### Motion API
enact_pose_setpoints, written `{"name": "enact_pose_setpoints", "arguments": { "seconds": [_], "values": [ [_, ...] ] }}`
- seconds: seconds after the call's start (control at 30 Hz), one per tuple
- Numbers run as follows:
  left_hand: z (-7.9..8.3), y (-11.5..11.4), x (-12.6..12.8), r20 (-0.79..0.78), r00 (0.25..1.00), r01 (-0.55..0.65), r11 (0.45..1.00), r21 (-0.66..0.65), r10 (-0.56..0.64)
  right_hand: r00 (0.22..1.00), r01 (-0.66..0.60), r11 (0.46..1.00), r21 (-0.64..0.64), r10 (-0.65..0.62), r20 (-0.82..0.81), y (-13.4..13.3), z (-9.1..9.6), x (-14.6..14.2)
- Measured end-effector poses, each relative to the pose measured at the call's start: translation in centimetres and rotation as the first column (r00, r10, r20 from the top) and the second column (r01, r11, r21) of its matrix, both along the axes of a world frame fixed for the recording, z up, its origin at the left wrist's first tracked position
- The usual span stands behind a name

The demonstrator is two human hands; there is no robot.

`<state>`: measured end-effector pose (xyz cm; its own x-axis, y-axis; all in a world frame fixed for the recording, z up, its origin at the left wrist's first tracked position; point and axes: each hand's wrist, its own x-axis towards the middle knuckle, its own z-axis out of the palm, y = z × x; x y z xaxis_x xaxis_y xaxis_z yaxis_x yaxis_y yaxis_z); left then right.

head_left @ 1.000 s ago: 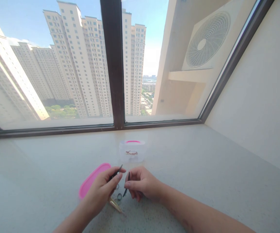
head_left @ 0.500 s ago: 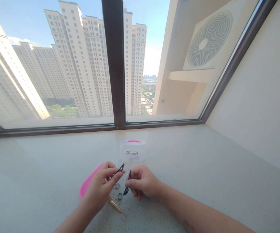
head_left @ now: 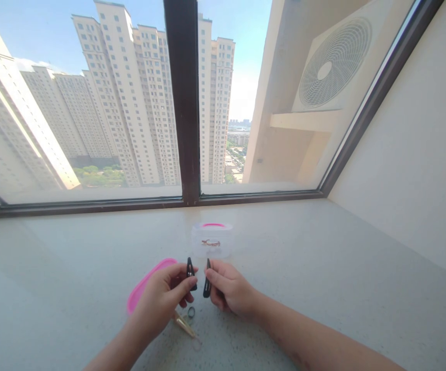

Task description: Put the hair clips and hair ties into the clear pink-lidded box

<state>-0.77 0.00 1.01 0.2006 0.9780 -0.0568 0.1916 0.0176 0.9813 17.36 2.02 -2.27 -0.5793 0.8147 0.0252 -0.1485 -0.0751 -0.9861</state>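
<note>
A black snap hair clip (head_left: 190,272) is pinched upright between the thumb and fingers of my left hand (head_left: 169,288). My right hand (head_left: 228,286) grips a second black snap hair clip (head_left: 207,281), also held nearly upright. A small gap separates the two clips. On the sill below my left hand lie a small dark ring (head_left: 191,312) and a gold-coloured hair clip (head_left: 184,324), partly covered by that hand. A pink oval lid (head_left: 146,286) sits behind my left hand, which hides part of it.
Beyond my hands stands a clear plastic box (head_left: 223,245) with a pink strip on top and a gold-coloured piece showing at its front. The pale speckled windowsill (head_left: 72,283) meets a window frame (head_left: 91,207) at the back and a white wall (head_left: 412,180) on the right.
My left hand has turned its clip from slanted to upright. The clip in my right hand has been lifted slightly and straightened. The box and lid have stayed in place.
</note>
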Motion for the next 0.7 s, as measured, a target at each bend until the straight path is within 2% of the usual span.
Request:
{"name": "enact_pose_setpoints", "arguments": {
  "seconds": [0.27, 0.7],
  "values": [
    [-0.11, 0.05, 0.06, 0.138, 0.990, 0.040, 0.987, -0.155, -0.018, 0.997, -0.079, 0.997, -0.004, 0.079, -0.019, -0.07, 0.37, 0.07],
    [-0.29, 0.04, 0.00, 0.177, 0.984, 0.055, 0.985, -0.162, -0.026, 0.984, -0.101, 0.995, -0.027, 0.096, -0.152, -0.08, -0.41, -0.38]
  ]
}}
